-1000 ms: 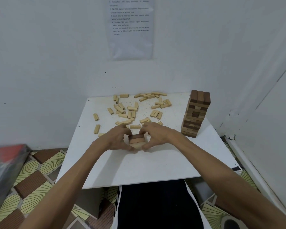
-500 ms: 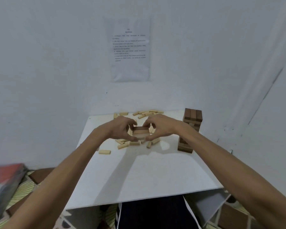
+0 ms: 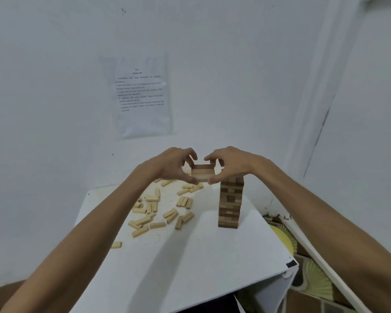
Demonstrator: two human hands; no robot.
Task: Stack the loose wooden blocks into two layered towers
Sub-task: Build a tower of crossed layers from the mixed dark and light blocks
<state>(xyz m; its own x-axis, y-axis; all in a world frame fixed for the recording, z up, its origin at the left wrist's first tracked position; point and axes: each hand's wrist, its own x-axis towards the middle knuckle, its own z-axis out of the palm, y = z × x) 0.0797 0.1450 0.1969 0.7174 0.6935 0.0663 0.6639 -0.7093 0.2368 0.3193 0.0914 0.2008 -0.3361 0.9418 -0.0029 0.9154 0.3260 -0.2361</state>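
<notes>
1. The left hand [image 3: 171, 166] and the right hand [image 3: 231, 164] face each other with fingers curled. Together they pinch a small block stack [image 3: 202, 173] by its two ends, fingers over the top and thumbs at the lower edge.
2. The small block stack is held in the air, clear of the table [image 3: 190, 274]. It has a dark layer on top and paler layers beneath. It sits just left of the tower [image 3: 231, 202], level with the tower's top.
3. The tower stands upright on the right part of the white table, in alternating dark and light layers. Its top is hidden behind the right hand, so I cannot tell whether hand and tower are touching.
4. Loose blocks [image 3: 158, 208], all pale, lie scattered over the far-left part of the table, some in small side-by-side groups. A lone block [image 3: 116, 245] lies apart from them near the left edge.
5. Obstructions: the hands and the stack cover the rearmost loose blocks. The left forearm crosses the table's left edge.
6. Surroundings: a black mark [image 3: 291, 264] sits at the table's near right corner. Patterned floor [image 3: 314, 281] shows at lower right, and white walls meet in the corner behind.
7. Writing: a printed sheet [image 3: 142, 96] is fixed to the wall above the hands. It carries a heading and several lines of text, all too blurred to read.
</notes>
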